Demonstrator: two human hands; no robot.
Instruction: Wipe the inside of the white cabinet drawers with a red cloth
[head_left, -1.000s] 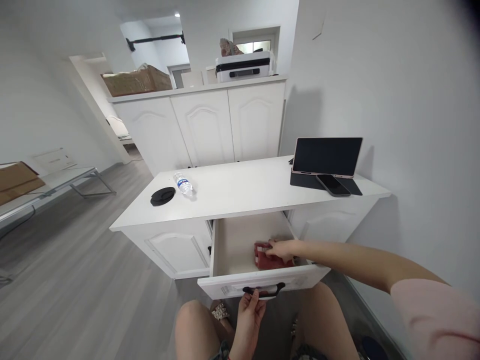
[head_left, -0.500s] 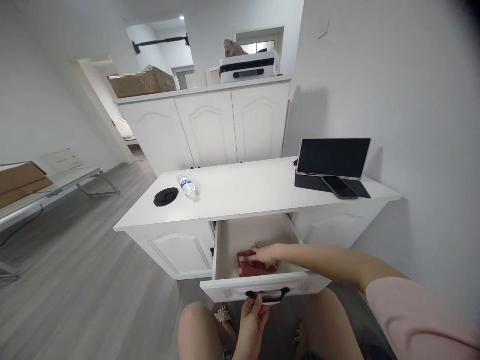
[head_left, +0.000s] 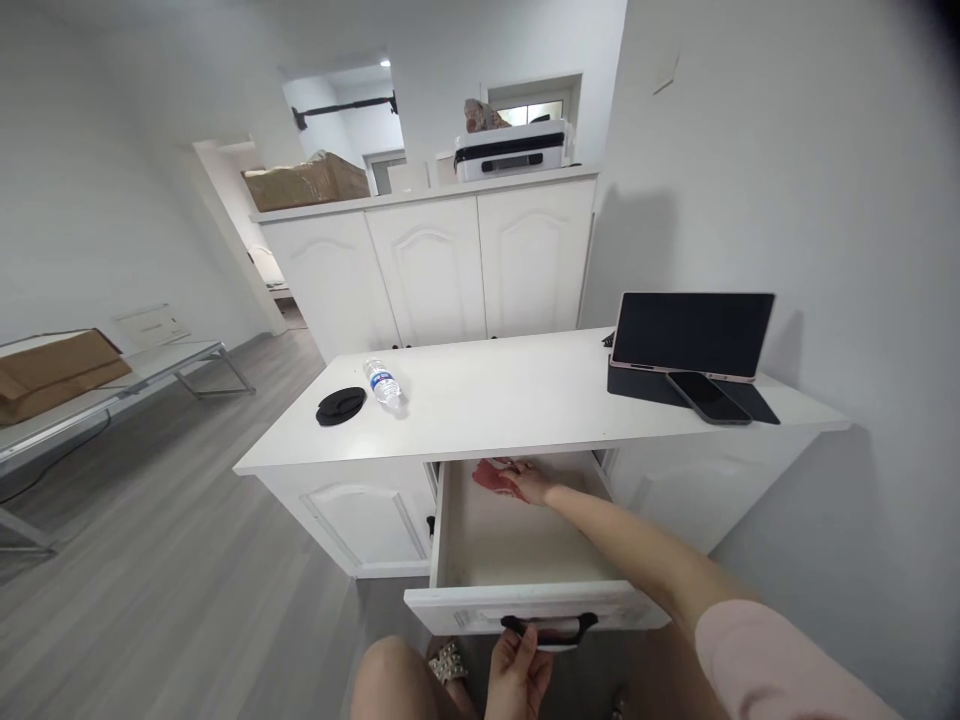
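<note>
Where the pulled-out drawer (head_left: 517, 545) juts nearest, the left hand (head_left: 523, 665) curls its grip around the black handle (head_left: 579, 631). Past bare drawer floor, the right hand (head_left: 529, 483) lies on a red pouch (head_left: 489, 475) at the back left, under the bench (head_left: 510, 400) edge; whether that grip pinches, I cannot tell.

Bright, even daylight; warped, vignetted edges.

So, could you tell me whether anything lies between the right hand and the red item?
Nothing visible does: the right hand rests directly on the red item at the back of the open drawer, under the countertop edge; the left hand holds the handle.
</note>
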